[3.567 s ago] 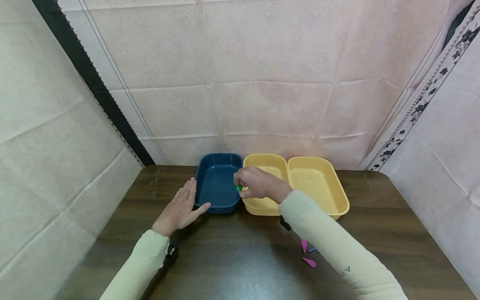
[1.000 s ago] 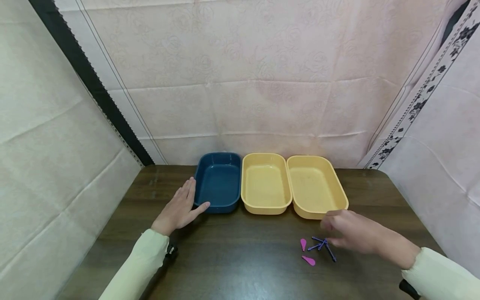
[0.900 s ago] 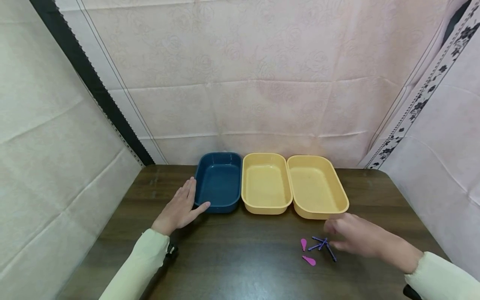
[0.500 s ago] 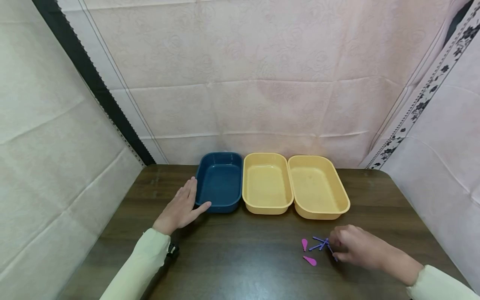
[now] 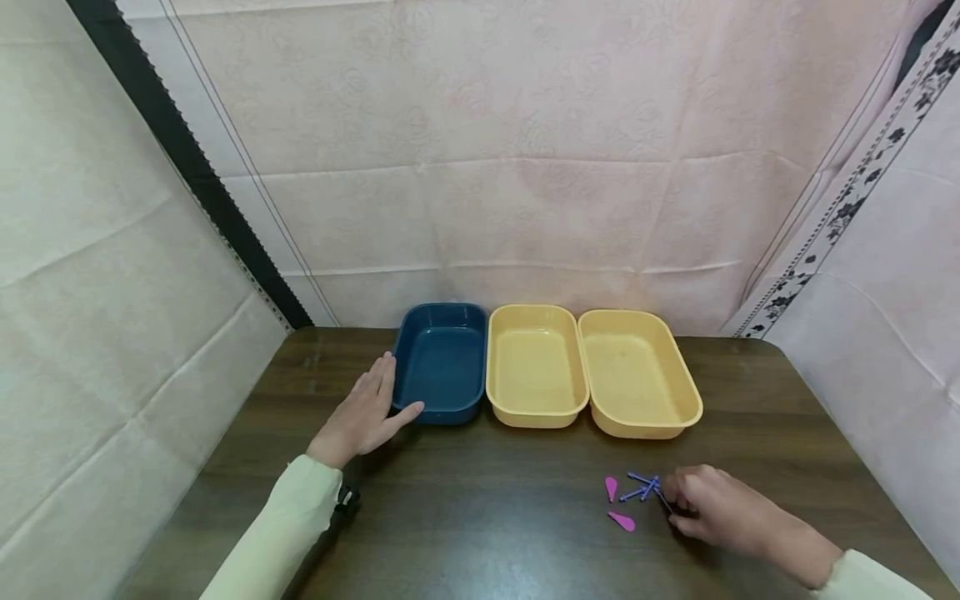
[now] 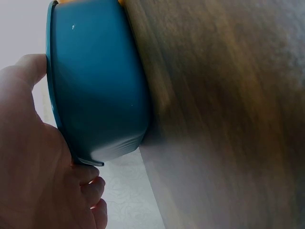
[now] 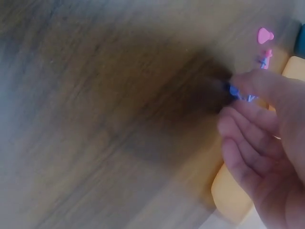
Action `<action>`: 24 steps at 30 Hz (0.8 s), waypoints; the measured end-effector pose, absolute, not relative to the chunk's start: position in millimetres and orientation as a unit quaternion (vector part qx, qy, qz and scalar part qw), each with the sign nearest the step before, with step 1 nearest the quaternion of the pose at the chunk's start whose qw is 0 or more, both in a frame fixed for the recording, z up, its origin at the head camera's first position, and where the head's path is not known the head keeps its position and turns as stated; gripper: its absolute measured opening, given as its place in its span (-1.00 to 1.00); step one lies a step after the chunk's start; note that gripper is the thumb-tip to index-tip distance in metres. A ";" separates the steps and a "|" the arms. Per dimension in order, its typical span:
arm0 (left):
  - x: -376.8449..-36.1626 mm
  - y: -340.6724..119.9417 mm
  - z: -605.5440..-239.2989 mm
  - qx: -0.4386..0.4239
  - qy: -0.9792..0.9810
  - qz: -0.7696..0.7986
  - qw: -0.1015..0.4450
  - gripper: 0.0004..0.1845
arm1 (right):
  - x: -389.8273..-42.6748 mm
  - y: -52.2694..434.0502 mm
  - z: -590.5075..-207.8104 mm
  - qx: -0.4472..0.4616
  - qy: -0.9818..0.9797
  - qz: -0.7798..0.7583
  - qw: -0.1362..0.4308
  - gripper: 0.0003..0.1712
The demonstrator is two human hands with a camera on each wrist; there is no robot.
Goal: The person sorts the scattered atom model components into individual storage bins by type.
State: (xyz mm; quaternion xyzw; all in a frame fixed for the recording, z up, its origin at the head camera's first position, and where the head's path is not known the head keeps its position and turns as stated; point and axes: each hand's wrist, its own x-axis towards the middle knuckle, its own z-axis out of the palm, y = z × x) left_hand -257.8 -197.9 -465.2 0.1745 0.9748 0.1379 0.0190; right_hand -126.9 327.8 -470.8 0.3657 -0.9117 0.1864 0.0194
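My left hand (image 5: 378,400) lies flat on the dark wooden table (image 5: 480,517), fingers straight, against the left front corner of a blue tray (image 5: 442,362). The left wrist view shows that hand (image 6: 43,143) with its thumb and fingers against the blue tray's (image 6: 95,86) outer wall. My right hand (image 5: 675,504) is down at a small heap of purple sticks (image 5: 643,486), fingers curled. In the blurred right wrist view the right hand (image 7: 238,98) pinches one purple stick (image 7: 237,90) by its end. Two pink pieces (image 5: 621,522) lie just left of the heap.
Two yellow trays (image 5: 534,367) (image 5: 637,371) stand side by side to the right of the blue one, at the back of the table. Pale cloth walls close in behind and on both sides. The pink pieces (image 7: 265,35) also show in the right wrist view.
My right hand has left the trays, come down to the right front of the table and closed its fingers at the purple sticks. The left hand has not moved.
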 end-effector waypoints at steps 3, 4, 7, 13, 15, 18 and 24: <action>-257.9 -198.2 -464.8 0.175 0.974 0.141 0.018 0.16 | -127.8 327.7 -473.7 0.375 -0.910 0.168 0.052 -0.53; -257.8 -198.3 -464.7 0.174 0.974 0.141 0.018 0.17 | -128.0 327.8 -474.6 0.377 -0.910 0.163 0.058 -0.53; -257.6 -198.5 -464.9 0.174 0.974 0.141 0.018 0.17 | -127.7 328.8 -476.1 0.375 -0.912 0.156 0.064 -0.53; -257.8 -198.8 -465.8 0.173 0.975 0.138 0.018 0.17 | -128.6 331.9 -473.1 0.382 -0.907 0.169 0.060 -0.53; -258.1 -198.7 -465.9 0.173 0.975 0.138 0.018 0.18 | -129.8 332.3 -470.6 0.389 -0.903 0.172 0.064 -0.53; -258.6 -198.8 -466.0 0.172 0.976 0.135 0.017 0.18 | -132.0 331.5 -465.7 0.397 -0.899 0.171 0.064 -0.54; -259.0 -198.6 -465.8 0.173 0.976 0.130 0.018 0.18 | -136.2 326.6 -451.7 0.392 -0.904 0.162 0.055 -0.54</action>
